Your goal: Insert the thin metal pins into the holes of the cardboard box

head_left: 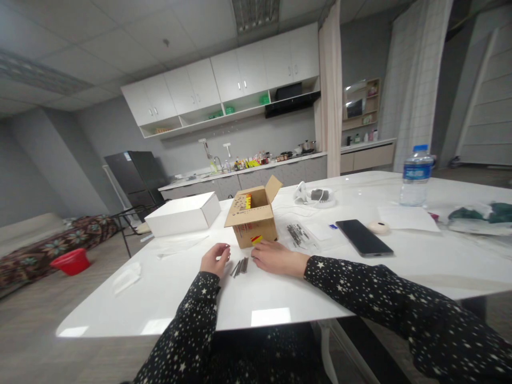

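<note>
My left hand (215, 259) is raised a little off the white table (360, 266), its fingers curled in a pinch on a small thin metal piece. A little pile of dark metal nails or pins (239, 266) lies between my hands. To the right of the pile my right hand (275, 257) rests flat on the table, fingers together and pointing at it. Just behind both hands stands an open cardboard box (252, 218) with its flaps up.
A white closed box (183, 214) sits left of the cardboard one. A clear bag of metal parts (300, 235), a black phone (363, 237), a sheet of paper (408, 218) and a water bottle (416, 176) lie to the right. A red basin (72, 261) stands on the floor at left.
</note>
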Motion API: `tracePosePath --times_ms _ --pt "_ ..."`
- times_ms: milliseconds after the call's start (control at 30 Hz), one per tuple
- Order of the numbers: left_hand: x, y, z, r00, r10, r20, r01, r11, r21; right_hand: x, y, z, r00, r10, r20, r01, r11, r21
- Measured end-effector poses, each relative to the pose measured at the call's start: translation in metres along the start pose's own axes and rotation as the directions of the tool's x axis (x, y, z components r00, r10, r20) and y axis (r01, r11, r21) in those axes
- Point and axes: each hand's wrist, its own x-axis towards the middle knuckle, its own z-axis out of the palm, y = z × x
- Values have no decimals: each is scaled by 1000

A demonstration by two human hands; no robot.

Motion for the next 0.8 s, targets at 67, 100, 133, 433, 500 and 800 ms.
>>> tracePosePath --times_ms 67,100,133,433,500,800 --pt "-1 3 0 999 -11 -42 8 999 -53 0 1 2 1000 -6 0 6 1000 1" --pt "-1 4 0 997 -22 -70 17 997 -74 0 2 3 1000 -9 -2 9 1000 3" --pt "-2 5 0 995 -35 -98 26 996 -89 0 2 4 1000 -12 -6 13 1000 4" --pt "6 23 -11 947 -54 -316 -13 979 -205 -3 4 9 999 -13 -48 13 1000 -10" --pt "11 31 -17 934 -33 -355 -51 973 -224 -4 5 12 999 -9 -48 8 1000 -6" --pt "33 86 -42 864 55 -501 -212 942 -262 -7 6 16 999 -22 -35 21 1000 -18"
